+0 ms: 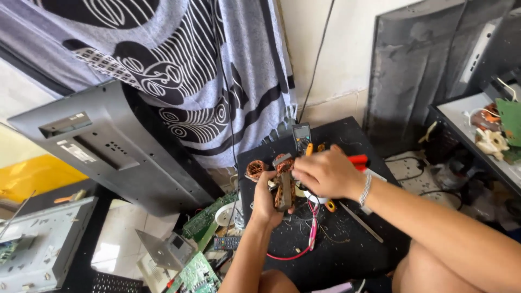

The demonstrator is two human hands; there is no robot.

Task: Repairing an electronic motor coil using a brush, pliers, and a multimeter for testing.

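I count one motor core point(284, 187), rusty brown, with copper winding on top; one second copper coil point(255, 169) on black desk point(347, 247); one multimeter point(302, 133); one red-handled tool point(358, 159); two green circuit boards point(203, 247) on floor. Left hand point(266, 203) closed around motor core, holds it upright above desk. Right hand point(324, 173) half curled, fingers bent onto top of core; what it pinches, I cannot tell. Core sits between both hands, touching both, over desk middle.
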